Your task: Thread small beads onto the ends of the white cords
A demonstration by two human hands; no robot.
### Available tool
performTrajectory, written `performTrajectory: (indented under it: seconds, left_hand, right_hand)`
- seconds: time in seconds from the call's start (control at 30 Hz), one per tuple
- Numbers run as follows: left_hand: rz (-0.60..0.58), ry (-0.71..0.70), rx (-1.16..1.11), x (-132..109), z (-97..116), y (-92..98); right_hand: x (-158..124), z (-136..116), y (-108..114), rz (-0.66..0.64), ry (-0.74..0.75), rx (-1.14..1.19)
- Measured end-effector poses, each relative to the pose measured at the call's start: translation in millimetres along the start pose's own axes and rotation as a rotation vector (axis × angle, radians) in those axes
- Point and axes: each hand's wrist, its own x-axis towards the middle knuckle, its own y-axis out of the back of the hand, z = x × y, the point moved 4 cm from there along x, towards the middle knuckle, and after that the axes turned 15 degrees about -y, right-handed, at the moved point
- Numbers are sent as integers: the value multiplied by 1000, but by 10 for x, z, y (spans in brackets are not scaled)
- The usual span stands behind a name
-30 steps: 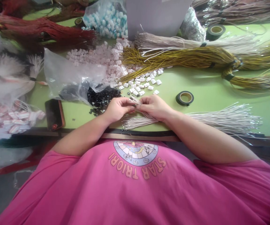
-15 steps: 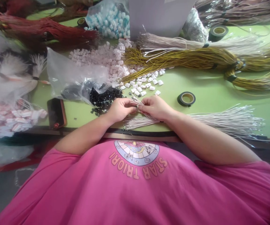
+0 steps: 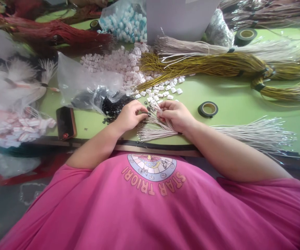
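My right hand (image 3: 175,114) is closed around a few white wires (image 3: 155,108), whose ends fan out to the left of its fingers. At those ends, my left hand (image 3: 132,116) pinches a small black piece (image 3: 148,111) between thumb and forefinger; its exact shape is too small to make out. Below both hands lies a loose bundle of white wires (image 3: 254,133) with bare, shiny tips at the right, partly hidden under my right forearm. Beside my left hand is a heap of small black plastic pieces (image 3: 115,105), spilling from a clear plastic bag (image 3: 84,81).
White connectors (image 3: 129,66) are heaped beyond my hands. Yellow wire bundles (image 3: 212,66) stretch to the right. A roll of black tape (image 3: 207,109) lies right of my hands. The phone (image 3: 66,123) is at the left, near the green table's (image 3: 233,97) front edge.
My hands have moved slightly apart, the left shifting away from the right. The wire ends in my right hand are now more spread and visible.
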Motion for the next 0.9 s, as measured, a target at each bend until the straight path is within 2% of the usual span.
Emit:
performTrajectory:
  seconds: [0.13, 0.2, 0.33, 0.47, 0.6, 0.7, 0.8, 0.9]
  left_hand:
    - [-15, -8, 64, -65, 63, 209]
    - [-104, -36, 160, -123, 104, 269]
    - [-315, -99, 355, -225, 95, 191]
    - [-355, -129, 376, -238, 46, 100]
    - [-269, -57, 278, -199, 109, 175]
    - [-146, 73, 17, -167, 190, 206]
    - [-39, 190, -278, -134, 220, 120]
    - [76, 243, -392, -107, 185, 23]
  right_hand:
    - [-8, -18, -23, -52, -3, 24]
    - [-5, -19, -20, -38, -7, 19]
    - [7, -27, -26, -16, 6, -27]
    - [13, -25, -38, 1, -2, -58]
    - [8, -20, -38, 21, -8, -90]
    - [-8, -30, -31, 57, 8, -132]
    - [-35, -50, -37, 66, 38, -150]
    - [-53, -57, -37, 82, 44, -168]
